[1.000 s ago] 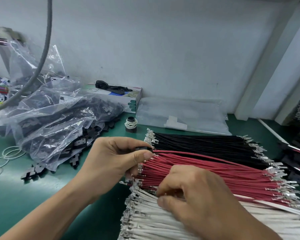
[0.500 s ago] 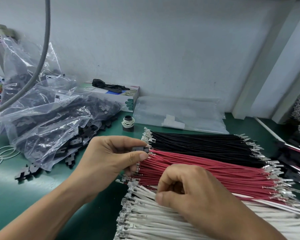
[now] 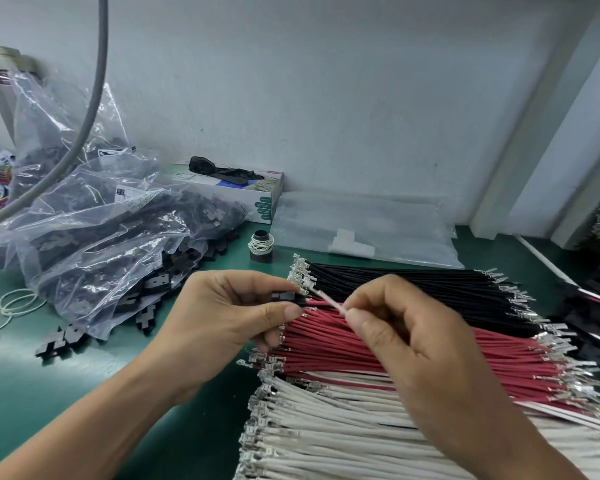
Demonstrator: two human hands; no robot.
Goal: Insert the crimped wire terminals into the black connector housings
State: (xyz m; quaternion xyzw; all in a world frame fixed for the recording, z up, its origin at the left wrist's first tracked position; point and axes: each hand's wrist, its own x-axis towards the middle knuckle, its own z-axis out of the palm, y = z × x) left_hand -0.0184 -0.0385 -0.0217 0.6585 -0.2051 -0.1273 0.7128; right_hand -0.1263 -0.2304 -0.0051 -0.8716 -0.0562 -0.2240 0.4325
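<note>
The green counter (image 3: 21, 368) carries three flat bundles side by side: black wires (image 3: 413, 285) farthest from me, red wires (image 3: 413, 355) in the middle, white wires (image 3: 326, 434) nearest. To the left slumps a clear bag of housings (image 3: 94, 251), a few spilled at its foot.

My left hand (image 3: 222, 320) pinches one black connector housing (image 3: 286, 296) between thumb and curled fingers, above the red bundle's near ends. My right hand (image 3: 406, 334) pinches a single white wire (image 3: 329, 301) close behind its crimped terminal (image 3: 305, 285), which sits just beside the housing.

To do this well, I think I should line the terminal square to its cavity and push straight, gripping short so the wire cannot buckle. Open counter lies left of the bundles; the black wires' terminals crowd close behind the tip.
</note>
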